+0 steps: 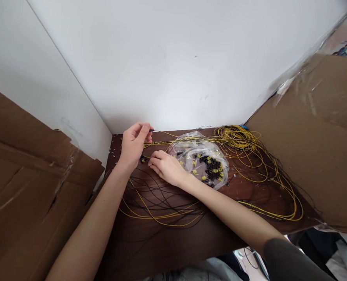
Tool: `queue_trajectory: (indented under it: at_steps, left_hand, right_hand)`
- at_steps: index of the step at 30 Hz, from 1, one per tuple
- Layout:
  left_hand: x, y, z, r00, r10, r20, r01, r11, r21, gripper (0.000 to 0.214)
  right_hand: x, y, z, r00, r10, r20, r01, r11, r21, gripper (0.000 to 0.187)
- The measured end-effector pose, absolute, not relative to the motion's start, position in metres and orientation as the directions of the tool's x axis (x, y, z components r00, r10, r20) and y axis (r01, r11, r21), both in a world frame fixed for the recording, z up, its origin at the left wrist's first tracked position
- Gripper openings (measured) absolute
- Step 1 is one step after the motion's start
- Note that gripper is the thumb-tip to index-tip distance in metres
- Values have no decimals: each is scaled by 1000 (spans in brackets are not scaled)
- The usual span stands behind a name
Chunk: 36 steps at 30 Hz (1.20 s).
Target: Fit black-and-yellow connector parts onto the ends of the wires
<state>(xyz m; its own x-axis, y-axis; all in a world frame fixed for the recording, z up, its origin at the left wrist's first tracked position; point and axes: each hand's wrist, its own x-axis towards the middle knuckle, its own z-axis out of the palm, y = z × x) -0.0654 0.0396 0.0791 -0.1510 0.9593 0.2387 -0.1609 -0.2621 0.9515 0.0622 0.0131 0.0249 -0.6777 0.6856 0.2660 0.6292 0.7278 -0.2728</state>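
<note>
Raised near the wall, my left hand point(135, 143) pinches a small black connector point(152, 130) between thumb and fingertips. A thin yellow wire point(169, 134) runs from it to the right. My right hand point(169, 168) is low over the table with its fingers curled together; whatever they hold, if anything, is hidden. Just left of those fingertips lie small dark pieces point(143, 159). Beside the right hand, a clear plastic bag point(224, 162) lies spread open, holding many small black parts point(211, 168) and yellow clips point(215, 171).
A tangled coil of yellow wire point(238, 136) lies at the back right of the brown table point(167, 244). Black and yellow wires point(164, 210) loop across the front. Cardboard stands at the left point(38, 187) and right point(317, 140), with a white wall point(173, 70) behind.
</note>
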Motion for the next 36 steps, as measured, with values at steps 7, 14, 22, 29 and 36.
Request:
queue_trajectory:
  at_steps: [7, 14, 22, 29, 36]
  left_hand:
    - [-63, 38, 78, -122, 961, 248, -123, -263, 957, 18]
    - [-62, 38, 76, -120, 957, 262, -107, -275, 955, 18]
    - [-63, 39, 73, -111, 943, 313, -53, -320, 946, 20]
    - [-63, 38, 75, -99, 933, 345, -18, -348, 937, 21]
    - [-63, 38, 75, -86, 931, 356, 9, -356, 934, 22]
  right_hand:
    - [50, 15, 23, -676, 701, 228, 690, 710, -138, 21]
    - [72, 10, 36, -690, 713, 126, 682, 698, -218, 15]
    - [93, 14, 37, -577, 807, 126, 752, 585, -303, 33]
    - [78, 12, 33, -611, 786, 98, 739, 610, -286, 31]
    - [60, 17, 34, -628, 772, 97, 728, 627, -278, 22]
